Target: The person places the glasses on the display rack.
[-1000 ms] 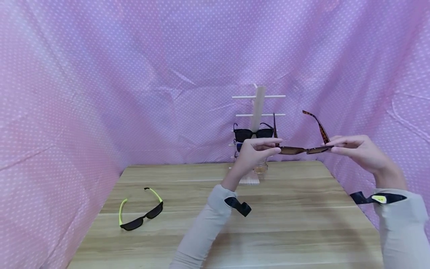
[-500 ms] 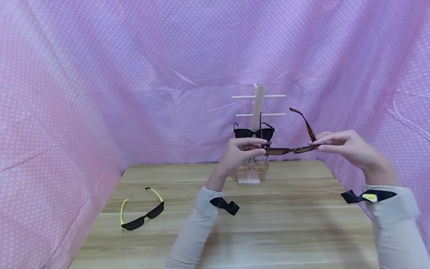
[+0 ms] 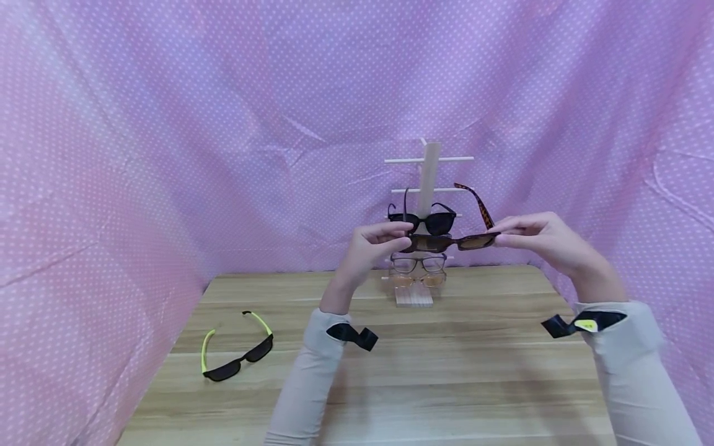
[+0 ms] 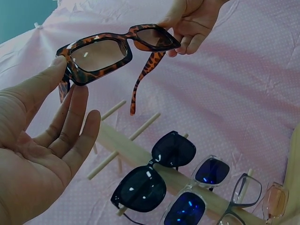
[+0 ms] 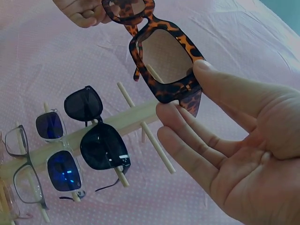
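Tortoiseshell sunglasses (image 3: pixel 454 243) with brown lenses hang in the air between both hands, temples unfolded and pointing away toward the rack. My left hand (image 3: pixel 365 253) pinches their left hinge corner between thumb and fingers; my right hand (image 3: pixel 552 246) pinches the right corner the same way. Just behind stands a wooden glasses rack (image 3: pixel 428 176) with crosswise pegs. Black sunglasses (image 4: pixel 140 189) sit on its pegs, and blue-lensed glasses (image 5: pixel 64 171) hang below them, mostly hidden in the head view. Lower down are grey-framed glasses (image 3: pixel 418 264) and orange-tinted glasses (image 3: pixel 417 281).
On the wooden table (image 3: pixel 446 371), toward the left, lie black sunglasses with yellow-green temples (image 3: pixel 237 365), unfolded. The rack stands near the table's back edge. A pink dotted cloth (image 3: pixel 251 155) hangs behind and at both sides.
Both hands have moved left with the tortoiseshell sunglasses, from right of the rack to in front of it. Their lenses now face me more. The grey-framed and orange-tinted glasses have come into sight.
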Motion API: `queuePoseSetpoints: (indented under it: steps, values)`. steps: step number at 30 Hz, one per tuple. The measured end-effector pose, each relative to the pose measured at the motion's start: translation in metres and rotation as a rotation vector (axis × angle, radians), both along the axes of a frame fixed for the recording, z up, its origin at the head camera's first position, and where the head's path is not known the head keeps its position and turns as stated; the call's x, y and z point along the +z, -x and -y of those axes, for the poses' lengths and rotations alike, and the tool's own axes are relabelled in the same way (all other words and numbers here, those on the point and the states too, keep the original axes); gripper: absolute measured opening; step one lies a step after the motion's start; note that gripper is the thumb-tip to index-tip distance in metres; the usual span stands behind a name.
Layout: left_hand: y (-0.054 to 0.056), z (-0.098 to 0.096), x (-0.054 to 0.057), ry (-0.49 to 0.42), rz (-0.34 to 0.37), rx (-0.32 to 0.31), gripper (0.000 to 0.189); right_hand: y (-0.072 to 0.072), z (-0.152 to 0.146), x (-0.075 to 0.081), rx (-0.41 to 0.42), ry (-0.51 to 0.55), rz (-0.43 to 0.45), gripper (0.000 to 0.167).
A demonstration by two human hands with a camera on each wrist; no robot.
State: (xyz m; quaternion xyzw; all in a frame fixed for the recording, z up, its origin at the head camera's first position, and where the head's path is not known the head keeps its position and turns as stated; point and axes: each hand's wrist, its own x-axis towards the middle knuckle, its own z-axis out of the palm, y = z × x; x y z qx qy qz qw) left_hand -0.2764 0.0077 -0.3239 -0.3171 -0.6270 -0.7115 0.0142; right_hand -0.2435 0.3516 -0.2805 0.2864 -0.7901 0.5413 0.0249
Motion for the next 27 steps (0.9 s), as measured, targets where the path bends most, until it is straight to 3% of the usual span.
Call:
queuePoseSetpoints:
  steps: [6,11,20,27]
  values:
    - [0.005,0.008,0.004,0.021,0.047,0.032,0.034,-0.001,0.009,0.005,-0.133,-0.097,0.025,0.025]
    - [0.008,0.013,0.009,0.044,0.072,0.028,0.034,0.001,0.014,0.011,-0.172,-0.130,0.054,0.026]
    - [0.014,0.017,0.021,0.064,0.077,0.005,0.034,0.010,0.016,0.024,-0.062,-0.058,0.124,0.025]
    - [0.017,0.019,0.033,0.032,0.110,0.033,0.035,0.014,0.022,0.030,0.041,0.170,0.208,0.030]
